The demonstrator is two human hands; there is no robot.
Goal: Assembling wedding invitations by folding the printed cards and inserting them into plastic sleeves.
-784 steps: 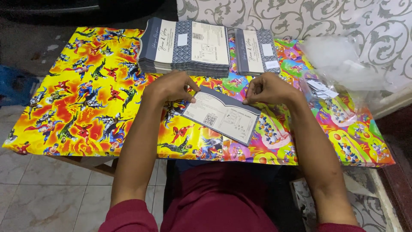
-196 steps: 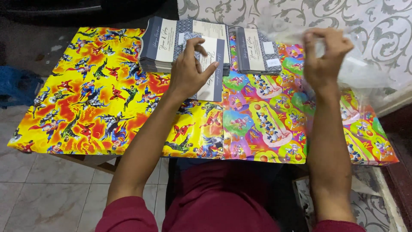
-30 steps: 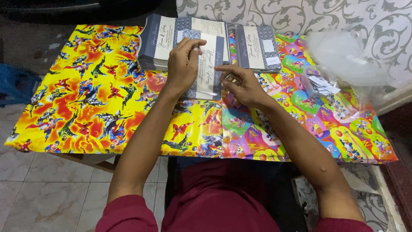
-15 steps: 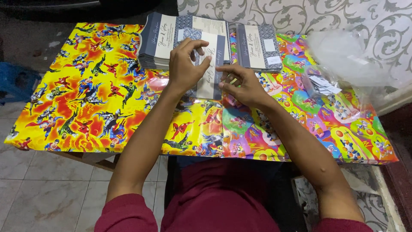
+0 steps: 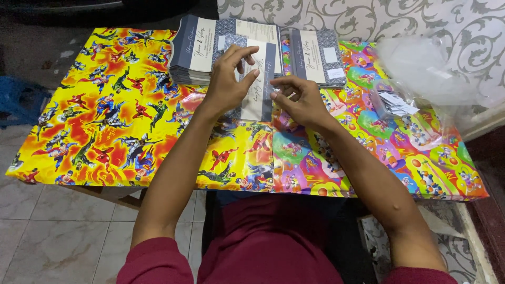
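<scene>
My left hand [image 5: 229,83] grips a folded blue-grey and cream card [image 5: 258,89], holding it upright over the colourful cartoon-print table cover [image 5: 105,121]. My right hand [image 5: 298,100] touches the card's right edge with thumb and forefinger pinched at it. Behind the card lies a thick stack of matching cards [image 5: 202,50]. A smaller stack of the same cards [image 5: 318,63] lies to its right.
A crumpled clear plastic bag [image 5: 421,68] with small white slips [image 5: 397,102] lies at the right of the table. A patterned wall runs behind. Tiled floor shows at the left, with a blue object [image 5: 21,100] on it.
Over the last second my right hand has slid up along the card's right edge toward its top. My left hand keeps its hold on the card in the same place.
</scene>
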